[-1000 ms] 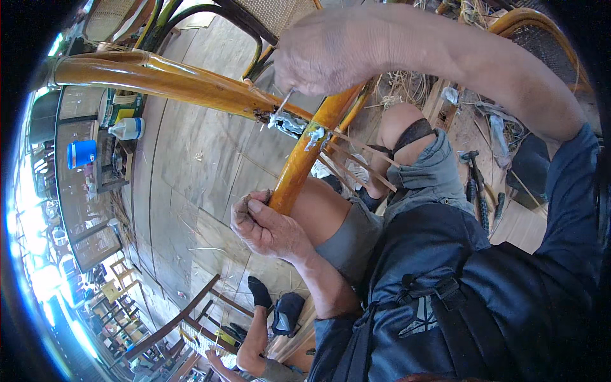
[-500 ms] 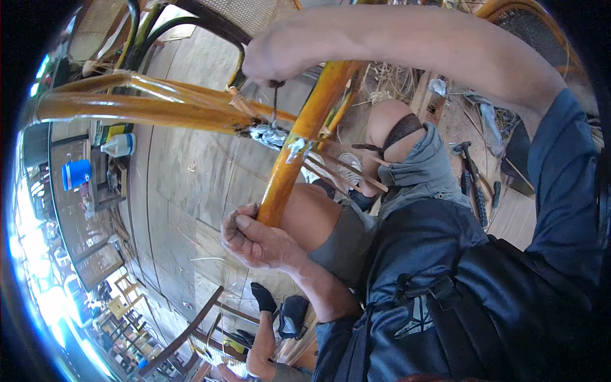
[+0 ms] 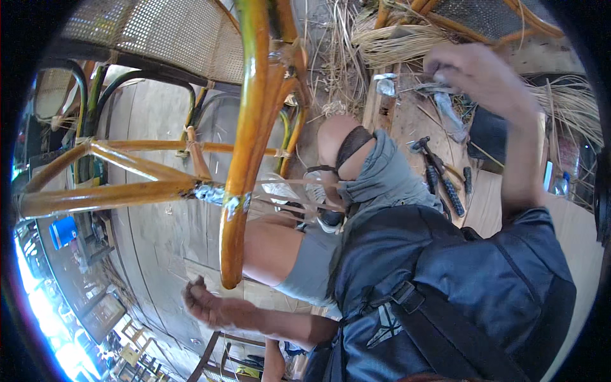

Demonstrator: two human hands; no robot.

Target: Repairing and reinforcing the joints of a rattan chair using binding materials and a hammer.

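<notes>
A glossy amber-and-green rattan chair frame (image 3: 254,108) stands tilted in front of me, its rounded leg end pointing at me. Silvery-grey paste (image 3: 213,193) is smeared where a horizontal pole meets this leg. My left hand (image 3: 207,305) hovers just off the leg's end, apart from it, with fingers curled; what they may pinch is hidden. At the far right, my right hand (image 3: 461,71) is closed and blurred. From its fingers a faint thin stick (image 3: 412,75) seems to reach toward a small crumpled foil piece (image 3: 385,84) on a wooden board.
A hammer (image 3: 433,165) and other hand tools lie right of my legs. Bundled cane strips (image 3: 394,46) sit at the far right. A woven cane panel (image 3: 172,41) rises at the far left. The blue bucket (image 3: 62,232) stands left, and another person's arm (image 3: 273,360) shows below.
My right hand has swung from above the joint to the foil at the right. My left hand has let go of the leg end and drawn away. The view has shifted.
</notes>
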